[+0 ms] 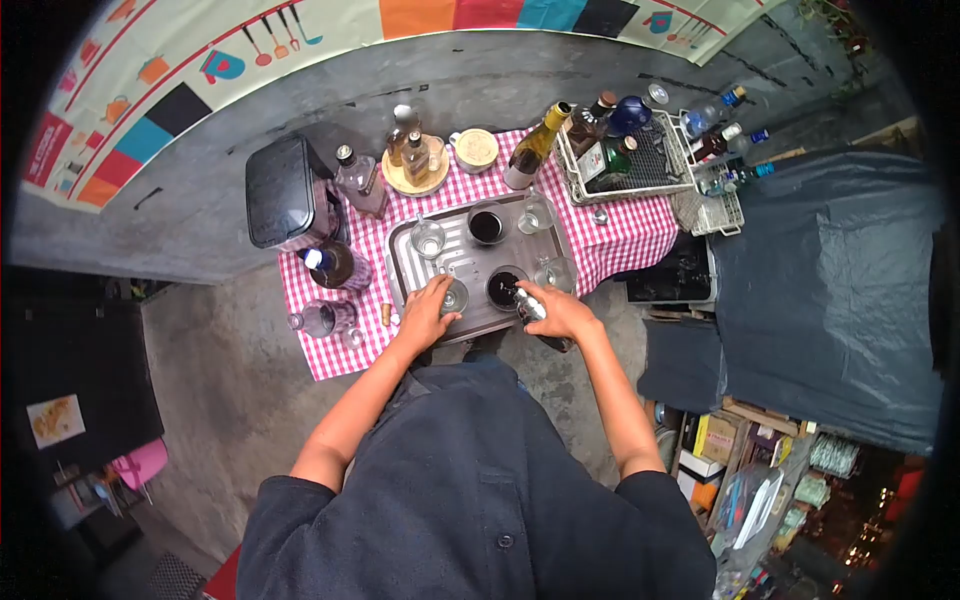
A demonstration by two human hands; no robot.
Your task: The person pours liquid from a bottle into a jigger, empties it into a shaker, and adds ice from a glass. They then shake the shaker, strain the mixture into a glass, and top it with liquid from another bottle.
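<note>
A grey tray (476, 323) holds several glasses. My right hand (556, 312) is wrapped round a bottle (530, 306), its neck tilted over a glass of dark liquid (505, 287) at the tray's near side. On the left, my left hand (428, 312) touches an empty-looking glass (453, 295); whether its fingers grip the glass is hard to tell. Farther back stands another glass of dark liquid (487, 225), between a clear glass mug (428, 238) and a clear glass (532, 215). One more clear glass (554, 275) is beside my right hand.
A red-checked cloth (640, 225) covers the table. Bottles (361, 182) (338, 266) (325, 318) line its left side, near a black bin (287, 190). At the back are a wooden plate (415, 180), a covered cup (475, 150), a yellowish bottle (537, 147) and a wire basket (672, 185) with bottles.
</note>
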